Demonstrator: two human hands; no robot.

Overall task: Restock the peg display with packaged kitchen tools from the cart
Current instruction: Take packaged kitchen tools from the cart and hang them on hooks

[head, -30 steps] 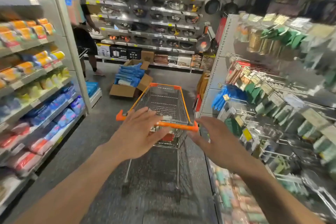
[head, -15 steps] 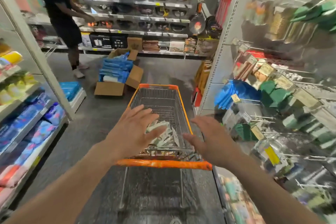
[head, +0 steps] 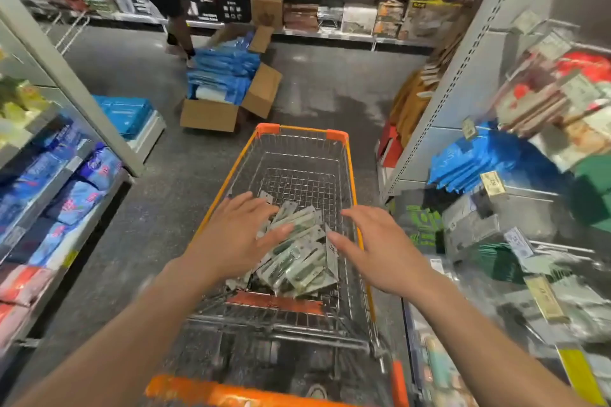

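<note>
Your left hand [head: 239, 235] and right hand [head: 380, 248], both spread, hover over carded tool packs [head: 297, 258] heaped in the cart [head: 352, 175]. Probably light, stiff, slippery; pinch card edges.

Two hands [head: 236, 241] [head: 383, 249], one cart [head: 337, 135].

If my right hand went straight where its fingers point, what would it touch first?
Probably the pile of packaged tools in the cart; the right hand hovers just beside it, though depth is unclear.
</note>
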